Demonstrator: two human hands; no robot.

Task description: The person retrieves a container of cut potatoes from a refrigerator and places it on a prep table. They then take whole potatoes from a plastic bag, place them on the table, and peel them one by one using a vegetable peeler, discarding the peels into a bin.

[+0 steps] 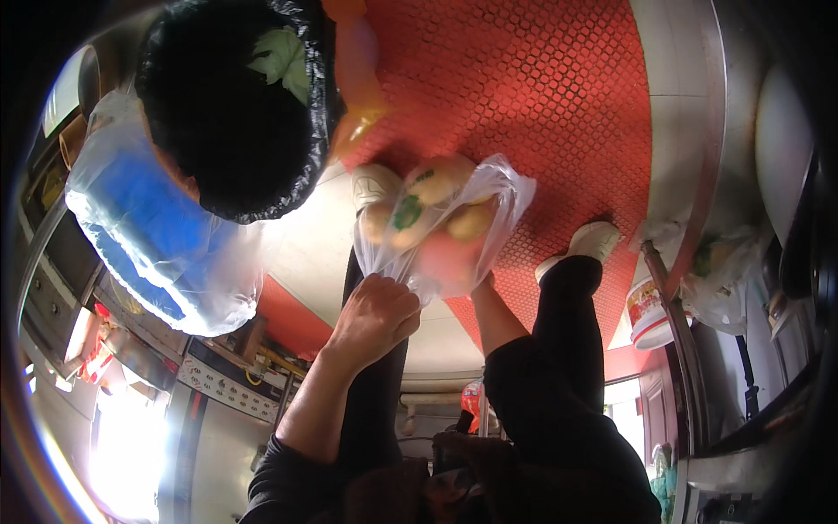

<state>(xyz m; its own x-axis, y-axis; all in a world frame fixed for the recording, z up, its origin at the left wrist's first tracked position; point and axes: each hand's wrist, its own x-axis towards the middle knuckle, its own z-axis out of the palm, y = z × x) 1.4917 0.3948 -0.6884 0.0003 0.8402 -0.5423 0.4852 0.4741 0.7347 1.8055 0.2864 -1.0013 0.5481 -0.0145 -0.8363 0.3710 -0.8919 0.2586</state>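
A clear plastic bag [513, 190] hangs in front of me, holding several rounded, yellowish, potato-like vegetables [471, 222]. A small green patch [407, 211] shows among them; I cannot make out what it is. My left hand [377, 320] is closed on the gathered near left edge of the bag. My right hand [449, 264] is at the near right side of the bag, seen only as a blurred pinkish shape through the plastic. Its fingers cannot be made out, nor whether they grip anything.
At the upper left stands a bin lined with a black bag [301, 188], a pale green leaf [284, 63] in it. Beside it is a blue container [148, 214] in clear plastic. A red patterned mat [541, 79] covers the floor. A white-and-red bucket [650, 323] stands at right.
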